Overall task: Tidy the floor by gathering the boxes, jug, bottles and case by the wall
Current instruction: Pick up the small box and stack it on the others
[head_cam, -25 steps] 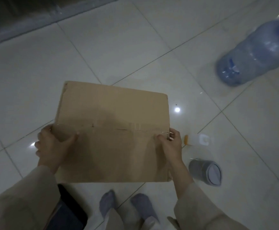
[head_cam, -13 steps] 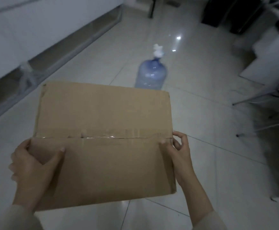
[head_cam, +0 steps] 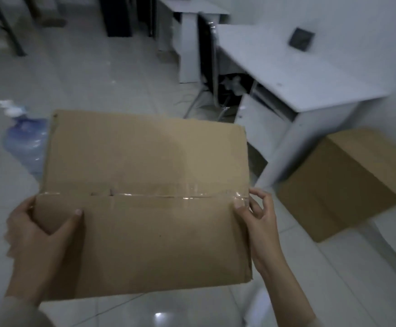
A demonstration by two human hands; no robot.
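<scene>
Above pale floor tiles (head_cam: 112, 74), beside a desk (head_cam: 293, 74), both grips clamp a cardboard box (head_cam: 145, 185).

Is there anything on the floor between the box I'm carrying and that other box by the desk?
Nothing visible. The carried box, gripped by the left hand and right hand, has bare tile between it and the second box beside the desk leg.
</scene>
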